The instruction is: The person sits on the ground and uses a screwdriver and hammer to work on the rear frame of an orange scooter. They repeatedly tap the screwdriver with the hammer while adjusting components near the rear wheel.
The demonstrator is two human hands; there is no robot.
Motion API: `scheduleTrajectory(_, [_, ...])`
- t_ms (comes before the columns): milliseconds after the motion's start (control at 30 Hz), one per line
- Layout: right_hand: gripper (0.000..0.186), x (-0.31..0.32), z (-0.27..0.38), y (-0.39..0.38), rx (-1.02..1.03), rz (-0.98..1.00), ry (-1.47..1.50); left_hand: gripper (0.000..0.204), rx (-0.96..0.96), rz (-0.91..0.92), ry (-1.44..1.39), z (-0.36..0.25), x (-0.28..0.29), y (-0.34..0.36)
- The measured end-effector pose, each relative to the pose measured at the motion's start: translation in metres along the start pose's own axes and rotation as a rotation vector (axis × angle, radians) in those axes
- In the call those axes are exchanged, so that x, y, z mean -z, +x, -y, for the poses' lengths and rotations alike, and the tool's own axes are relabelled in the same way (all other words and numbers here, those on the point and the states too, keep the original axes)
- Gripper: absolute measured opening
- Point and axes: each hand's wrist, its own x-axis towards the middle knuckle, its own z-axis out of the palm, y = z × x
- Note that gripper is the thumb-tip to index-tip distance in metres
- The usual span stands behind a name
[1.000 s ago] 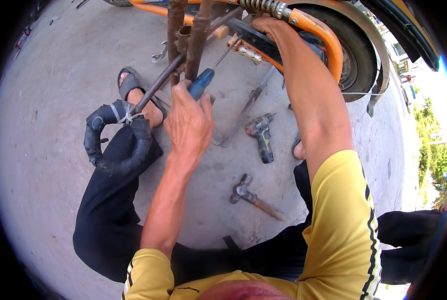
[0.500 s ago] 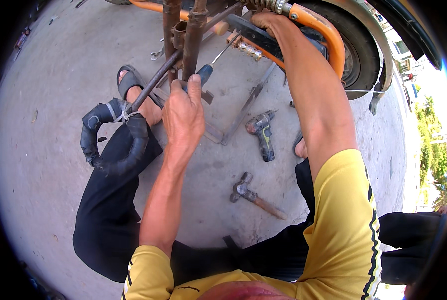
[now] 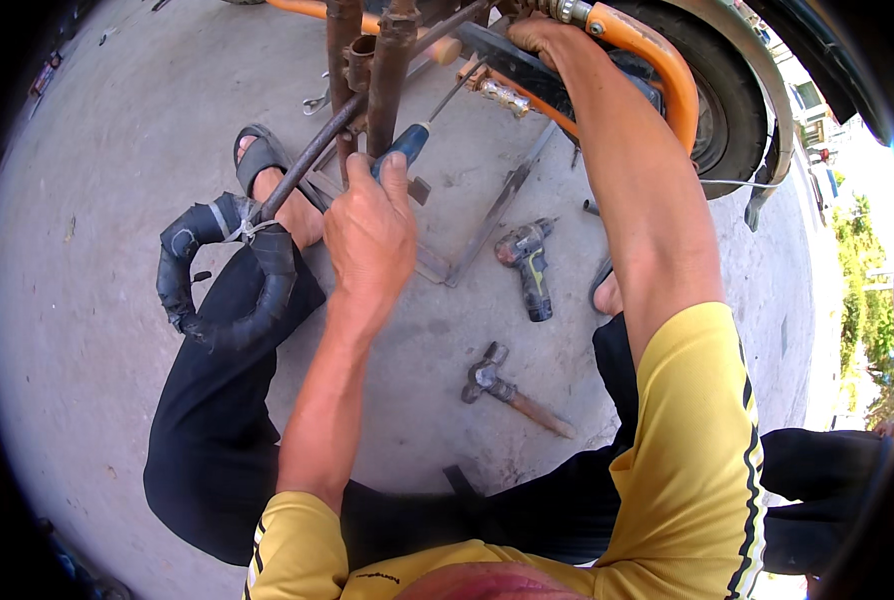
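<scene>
In my left hand is a screwdriver with a blue handle, the fingers closed round it and the thumb along its side. Its thin shaft slants up and right, the tip end close to the orange frame of a wheeled vehicle. My right hand reaches in at the top by a dark frame bar, just below a coil spring. Most of its fingers are hidden, so I cannot make out what they hold. Rusty upright tubes stand just beyond my left hand.
A cordless drill and a hammer lie on the concrete floor between my legs. Left of them, a bar ends in a taped black ring over my knee. A metal angle frame lies under the vehicle; its tyre is at upper right.
My left hand has shifted slightly right with the screwdriver, whose shaft has tilted a little. My right forearm and the orange frame have moved slightly to the right.
</scene>
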Motion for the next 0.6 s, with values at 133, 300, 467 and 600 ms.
scheduleTrajectory(133, [0.054, 0.001, 0.000, -0.002, -0.002, -0.003, -0.004, 0.051, 0.081, 0.088, -0.269, 0.010, 0.001, 0.016])
scheduleTrajectory(300, [0.055, 0.000, 0.003, -0.009, -0.005, -0.008, -0.001, 0.040, 0.009, -0.030, -0.192, 0.004, -0.005, 0.003])
scheduleTrajectory(467, [0.054, 0.001, 0.002, 0.000, -0.005, -0.003, -0.009, 0.033, -0.288, -0.238, -0.038, 0.012, -0.017, -0.006])
scheduleTrajectory(600, [0.053, 0.000, 0.002, 0.003, -0.001, 0.002, -0.004, 0.030, -0.335, -0.294, 0.029, 0.016, -0.021, -0.006])
